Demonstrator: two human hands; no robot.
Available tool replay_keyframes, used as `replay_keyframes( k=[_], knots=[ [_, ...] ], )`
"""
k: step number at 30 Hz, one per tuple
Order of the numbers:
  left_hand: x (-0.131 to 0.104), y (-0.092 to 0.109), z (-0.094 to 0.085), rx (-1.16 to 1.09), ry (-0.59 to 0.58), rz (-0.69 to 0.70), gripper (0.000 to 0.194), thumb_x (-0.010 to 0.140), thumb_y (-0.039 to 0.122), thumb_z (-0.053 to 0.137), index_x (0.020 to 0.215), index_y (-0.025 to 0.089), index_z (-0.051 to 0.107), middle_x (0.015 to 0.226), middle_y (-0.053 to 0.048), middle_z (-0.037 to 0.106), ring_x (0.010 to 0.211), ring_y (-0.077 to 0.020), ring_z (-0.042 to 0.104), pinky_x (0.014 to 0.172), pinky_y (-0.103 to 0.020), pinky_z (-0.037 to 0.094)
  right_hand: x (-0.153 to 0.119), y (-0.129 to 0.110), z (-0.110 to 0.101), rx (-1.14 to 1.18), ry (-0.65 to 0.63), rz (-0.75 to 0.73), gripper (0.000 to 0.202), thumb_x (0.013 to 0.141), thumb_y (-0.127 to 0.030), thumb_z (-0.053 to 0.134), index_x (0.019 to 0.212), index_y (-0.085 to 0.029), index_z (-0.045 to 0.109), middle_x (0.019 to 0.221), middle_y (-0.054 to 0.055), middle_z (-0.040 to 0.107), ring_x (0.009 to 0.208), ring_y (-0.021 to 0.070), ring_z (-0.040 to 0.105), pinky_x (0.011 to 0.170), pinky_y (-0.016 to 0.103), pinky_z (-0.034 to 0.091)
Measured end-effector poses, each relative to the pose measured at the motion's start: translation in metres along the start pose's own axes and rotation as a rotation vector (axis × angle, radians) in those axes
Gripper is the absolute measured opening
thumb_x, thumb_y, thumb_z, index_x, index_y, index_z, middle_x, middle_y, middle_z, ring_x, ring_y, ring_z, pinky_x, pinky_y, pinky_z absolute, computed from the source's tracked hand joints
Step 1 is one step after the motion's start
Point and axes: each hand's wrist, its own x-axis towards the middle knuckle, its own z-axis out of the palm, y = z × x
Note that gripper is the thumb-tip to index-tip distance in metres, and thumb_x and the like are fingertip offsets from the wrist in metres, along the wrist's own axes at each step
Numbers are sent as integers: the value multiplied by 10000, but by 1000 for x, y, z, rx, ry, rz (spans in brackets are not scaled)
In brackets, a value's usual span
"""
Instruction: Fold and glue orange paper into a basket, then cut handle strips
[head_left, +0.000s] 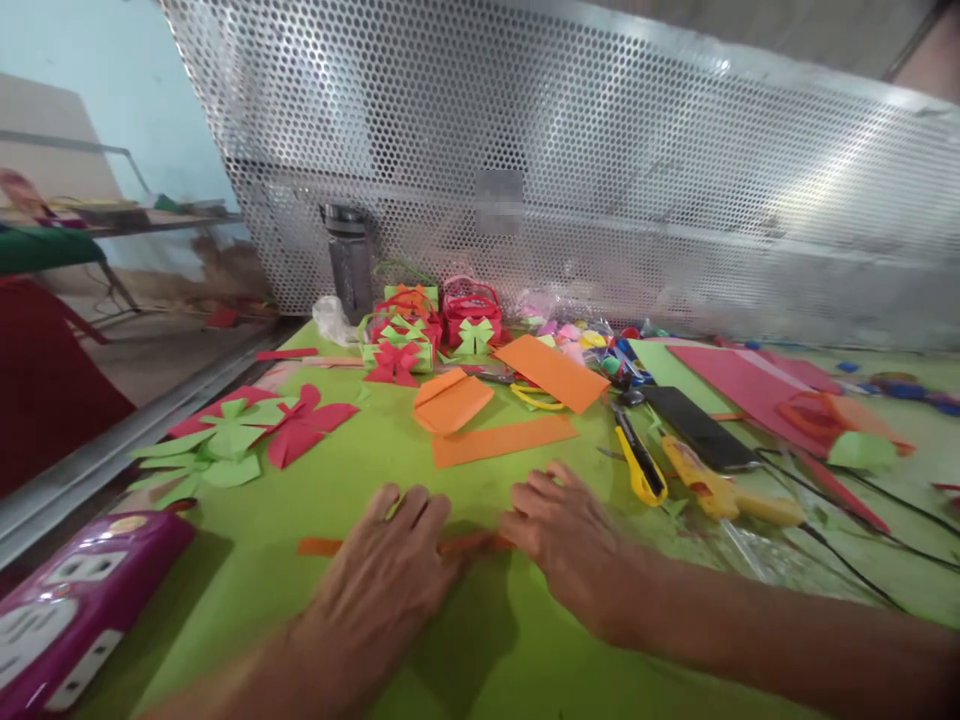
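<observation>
A narrow orange paper strip [474,542] lies low over the green table surface, stretched between my two hands. My left hand [394,550] is closed on it, and its end sticks out on the far left side. At the strip's right end, the bent fingers of my right hand [566,540] are closed on the paper; the fingertips are partly hidden. Just beyond the hands lie a flat orange strip [506,441], a folded orange piece [452,402] and an orange rectangle [553,373].
Green and red paper bows [232,440] lie left, above a purple power strip [94,590]. Small paper baskets [471,318] and a bottle [350,265] stand behind. A yellow cutter [639,460], glue gun [701,478] and black phone [701,428] lie right, with cables.
</observation>
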Motion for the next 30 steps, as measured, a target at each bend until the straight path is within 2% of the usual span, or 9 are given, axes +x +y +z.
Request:
replay_keyframes(
  k=[3, 6, 8, 13, 17, 19, 21, 25, 30],
  knots=[
    [-2, 2, 7, -45, 40, 1, 168, 876, 218, 530, 1011, 293, 597, 737, -5, 467, 747, -191, 455, 690, -353, 308, 5, -3, -9, 34, -96, 18, 210, 758, -87, 479, 881, -208, 597, 828, 33, 610, 757, 187, 541, 643, 313, 344],
    [-6, 2, 12, -86, 102, -45, 105, 897, 220, 503, 902, 228, 608, 729, -2, 460, 730, -172, 455, 734, -358, 317, 15, -3, -20, 21, -266, 120, 189, 705, -63, 506, 768, -187, 634, 747, 36, 652, 639, 164, 573, 526, 280, 284],
    [-8, 1, 11, -85, 111, -35, 110, 902, 205, 496, 882, 218, 604, 718, 2, 466, 709, -168, 448, 729, -360, 314, 22, -3, -27, 5, -332, 158, 171, 697, -68, 522, 735, -170, 653, 725, 59, 674, 654, 179, 600, 511, 273, 274],
    [-14, -4, -1, -4, 66, 7, 79, 867, 192, 553, 827, 205, 620, 733, -20, 531, 748, -196, 444, 675, -359, 286, 26, -2, -27, 16, -329, 175, 177, 706, -87, 537, 776, -172, 675, 766, 74, 696, 730, 200, 623, 555, 265, 330],
    [-15, -5, -8, -5, 33, 19, 172, 877, 139, 517, 748, 180, 625, 710, -27, 558, 739, -201, 456, 653, -361, 270, 24, -5, -30, 35, -324, 199, 198, 703, -111, 559, 869, -160, 654, 861, 83, 691, 826, 215, 620, 618, 270, 381],
    [-14, -5, -11, -9, 12, 15, 218, 888, 90, 477, 757, 171, 630, 715, -21, 577, 730, -196, 473, 647, -357, 266, 26, -9, -37, 45, -349, 220, 190, 704, -142, 570, 875, -147, 652, 867, 95, 689, 807, 217, 626, 599, 266, 391],
    [-12, -4, -12, -27, -18, 6, 269, 896, 59, 439, 734, 163, 626, 713, -10, 588, 698, -184, 485, 636, -351, 265, 32, -12, -43, 54, -395, 249, 166, 732, -228, 571, 835, -136, 663, 816, 107, 692, 745, 221, 635, 560, 267, 395],
    [-10, -6, -13, -84, -54, -18, 286, 909, 81, 416, 721, 161, 616, 684, 0, 582, 623, -162, 484, 614, -335, 272, 46, -18, -49, 57, -460, 303, 456, 770, -540, 509, 851, -123, 674, 819, 142, 692, 746, 258, 646, 563, 298, 432],
    [-8, -7, -16, -159, -85, -44, 282, 920, 109, 407, 735, 152, 616, 702, -15, 601, 606, -159, 490, 613, -332, 292, 61, -22, -41, 46, -497, 341, 619, 751, -684, 430, 894, -133, 672, 870, 153, 689, 851, 292, 639, 665, 355, 467]
  ],
)
